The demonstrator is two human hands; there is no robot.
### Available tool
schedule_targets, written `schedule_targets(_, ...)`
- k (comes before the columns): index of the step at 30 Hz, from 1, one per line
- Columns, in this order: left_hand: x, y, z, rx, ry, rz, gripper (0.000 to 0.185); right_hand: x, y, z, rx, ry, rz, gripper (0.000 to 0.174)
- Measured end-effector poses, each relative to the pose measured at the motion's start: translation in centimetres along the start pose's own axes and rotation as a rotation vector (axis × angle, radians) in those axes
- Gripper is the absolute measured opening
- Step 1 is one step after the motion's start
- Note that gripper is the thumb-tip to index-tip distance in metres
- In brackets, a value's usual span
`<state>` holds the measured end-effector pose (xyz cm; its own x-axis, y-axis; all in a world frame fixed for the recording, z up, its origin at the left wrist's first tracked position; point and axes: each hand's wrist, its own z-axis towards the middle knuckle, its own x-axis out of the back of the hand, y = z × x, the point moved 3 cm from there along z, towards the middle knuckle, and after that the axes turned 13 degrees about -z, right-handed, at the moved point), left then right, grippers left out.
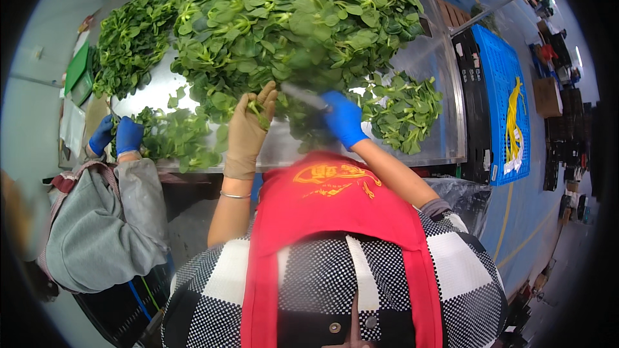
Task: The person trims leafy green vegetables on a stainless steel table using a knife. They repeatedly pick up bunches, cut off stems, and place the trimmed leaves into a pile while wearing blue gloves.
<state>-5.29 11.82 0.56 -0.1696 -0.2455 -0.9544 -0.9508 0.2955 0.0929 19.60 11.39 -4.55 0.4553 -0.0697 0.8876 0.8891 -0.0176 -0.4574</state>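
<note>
My left hand (250,130), in a tan glove, holds a small sprig of leafy greens (257,112) at the near edge of a large heap of leafy greens (300,19). My right hand (343,118), in a blue glove, is closed around a knife (304,96), its blurred blade pointing left toward my left hand. Right of my right hand lies a smaller pile of the greens (408,113) on the metal table (285,147). Blurred leaves under the blade are hard to make out.
At the left, a co-worker (106,222) in blue gloves handles greens beside another pile (138,38). A green crate (79,75) stands beyond. To the right are black crates (471,106) and a blue plastic crate (505,106) bearing yellow strips (513,121). A metal pole (500,5) slants at the upper right.
</note>
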Motion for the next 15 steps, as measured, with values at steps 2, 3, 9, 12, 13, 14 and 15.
schedule_targets(2, 1.0, 0.6, -0.3, -0.026, 0.007, -0.025, 0.024, 0.9, 0.8, 1.0, -0.124, 0.014, 0.175, 0.016)
schedule_targets(3, 1.5, 0.7, -0.5, -0.040, 0.010, -0.039, 0.025, 1.7, 1.1, 0.9, -0.189, -0.064, 0.441, 0.016)
schedule_targets(9, -0.9, -1.5, -0.7, -0.058, 0.142, 0.535, 0.030, 2.3, 5.2, -1.9, -0.496, -0.478, 1.537, 0.028)
schedule_targets(12, -2.2, -3.4, -0.6, -0.060, 0.004, 0.790, 0.028, 3.0, 3.0, -3.2, -0.670, -0.372, 1.629, 0.039)
schedule_targets(13, -2.7, -3.8, -0.6, -0.084, 0.007, 0.819, 0.026, 2.4, 3.4, -3.4, -0.679, -0.389, 1.664, 0.041)
schedule_targets(14, -3.2, -4.2, -0.8, -0.109, 0.009, 0.849, 0.024, 2.1, 4.1, -3.6, -0.684, -0.404, 1.650, 0.041)
schedule_targets(15, -3.5, -4.5, -0.9, -0.134, 0.013, 0.878, 0.022, 2.4, 3.9, -3.7, -0.691, -0.420, 1.635, 0.041)
